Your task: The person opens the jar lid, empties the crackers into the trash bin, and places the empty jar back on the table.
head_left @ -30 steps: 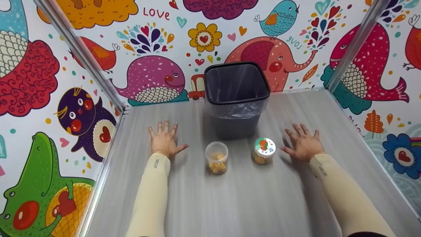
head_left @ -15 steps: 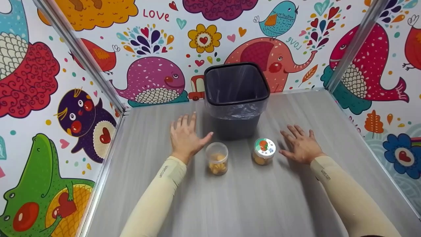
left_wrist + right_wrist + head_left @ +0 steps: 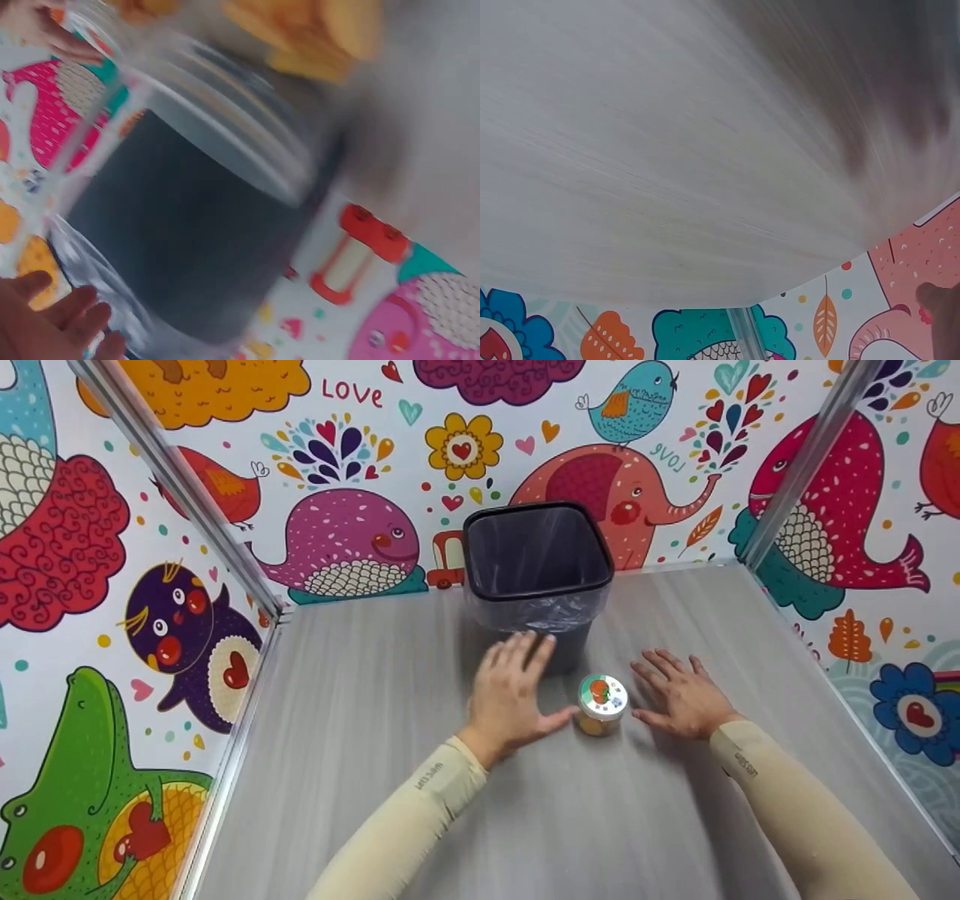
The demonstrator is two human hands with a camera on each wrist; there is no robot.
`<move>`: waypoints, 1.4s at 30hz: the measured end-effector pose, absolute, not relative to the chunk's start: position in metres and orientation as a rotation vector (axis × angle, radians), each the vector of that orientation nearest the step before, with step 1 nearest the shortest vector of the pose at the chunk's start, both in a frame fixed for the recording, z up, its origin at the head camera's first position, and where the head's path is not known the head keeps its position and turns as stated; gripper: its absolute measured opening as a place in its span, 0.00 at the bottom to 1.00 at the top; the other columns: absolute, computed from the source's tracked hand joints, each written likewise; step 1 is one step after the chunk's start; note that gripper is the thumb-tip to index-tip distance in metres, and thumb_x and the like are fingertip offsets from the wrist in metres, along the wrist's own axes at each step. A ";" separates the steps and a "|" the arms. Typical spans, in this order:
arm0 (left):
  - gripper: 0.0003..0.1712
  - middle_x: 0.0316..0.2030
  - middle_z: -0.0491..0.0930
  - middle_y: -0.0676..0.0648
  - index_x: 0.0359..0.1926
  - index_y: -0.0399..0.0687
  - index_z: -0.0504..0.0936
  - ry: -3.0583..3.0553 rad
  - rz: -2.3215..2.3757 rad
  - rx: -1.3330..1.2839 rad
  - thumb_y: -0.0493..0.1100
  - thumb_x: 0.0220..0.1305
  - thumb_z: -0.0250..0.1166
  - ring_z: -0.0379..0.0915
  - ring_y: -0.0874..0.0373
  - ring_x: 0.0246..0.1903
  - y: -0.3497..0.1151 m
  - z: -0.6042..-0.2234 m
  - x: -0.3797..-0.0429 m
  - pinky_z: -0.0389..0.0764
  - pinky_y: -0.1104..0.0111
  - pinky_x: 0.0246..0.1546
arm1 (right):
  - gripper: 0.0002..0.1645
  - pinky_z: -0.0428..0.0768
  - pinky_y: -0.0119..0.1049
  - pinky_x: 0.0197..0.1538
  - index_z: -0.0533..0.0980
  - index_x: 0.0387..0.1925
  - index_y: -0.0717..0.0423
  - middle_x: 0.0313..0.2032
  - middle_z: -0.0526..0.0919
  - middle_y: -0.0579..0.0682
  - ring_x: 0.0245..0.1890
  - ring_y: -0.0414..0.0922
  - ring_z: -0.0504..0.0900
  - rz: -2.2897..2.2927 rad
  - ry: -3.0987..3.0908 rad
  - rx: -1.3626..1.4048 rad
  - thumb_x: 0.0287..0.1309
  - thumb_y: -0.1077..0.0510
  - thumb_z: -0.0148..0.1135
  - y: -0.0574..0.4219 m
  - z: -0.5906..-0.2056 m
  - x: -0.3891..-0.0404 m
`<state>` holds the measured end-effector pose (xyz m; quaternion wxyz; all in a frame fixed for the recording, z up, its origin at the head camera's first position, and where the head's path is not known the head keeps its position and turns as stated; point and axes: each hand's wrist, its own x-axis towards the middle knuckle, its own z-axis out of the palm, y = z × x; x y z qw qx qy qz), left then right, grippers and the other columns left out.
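We judge this a reach: left hand [image 3: 510,697], fingers spread and gripping nothing, near the clear plastic jar [image 3: 232,105] of yellow pieces [image 3: 300,30]; right hand [image 3: 686,697], likewise spread, beside the white-and-green-lidded round jar [image 3: 601,706] on the grey table [image 3: 360,697]; next move probably calls for curling the left fingers.

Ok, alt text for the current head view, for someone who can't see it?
A person's bare, open left grip is in front of a lined bin and close to a lidded jar. The right grip, also open, is on the jar's other side. Cartoon-animal walls border the gray table.
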<state>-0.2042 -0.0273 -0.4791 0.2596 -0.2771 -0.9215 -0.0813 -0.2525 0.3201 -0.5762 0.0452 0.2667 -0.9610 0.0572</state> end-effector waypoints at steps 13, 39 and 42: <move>0.49 0.61 0.74 0.48 0.70 0.45 0.65 -2.573 -0.420 -0.984 0.71 0.57 0.63 0.71 0.54 0.60 0.028 -0.565 -0.158 0.72 0.62 0.59 | 0.53 0.53 0.71 0.65 0.65 0.73 0.49 0.73 0.60 0.56 0.73 0.57 0.55 0.260 -2.822 0.873 0.54 0.25 0.61 0.315 -0.579 -0.250; 0.54 0.64 0.72 0.41 0.71 0.37 0.63 -2.875 -1.185 -0.315 0.54 0.50 0.79 0.70 0.47 0.62 0.064 -0.599 -0.199 0.66 0.53 0.63 | 0.56 0.63 0.55 0.66 0.70 0.66 0.62 0.65 0.71 0.58 0.65 0.56 0.68 0.522 -2.797 0.827 0.47 0.26 0.69 0.278 -0.584 -0.246; 0.54 0.60 0.75 0.42 0.69 0.39 0.66 -2.874 -1.165 -0.277 0.56 0.47 0.80 0.72 0.47 0.58 0.069 -0.600 -0.205 0.69 0.53 0.60 | 0.56 0.64 0.54 0.66 0.71 0.65 0.63 0.64 0.72 0.58 0.65 0.57 0.69 0.526 -2.780 0.842 0.48 0.25 0.67 0.275 -0.583 -0.246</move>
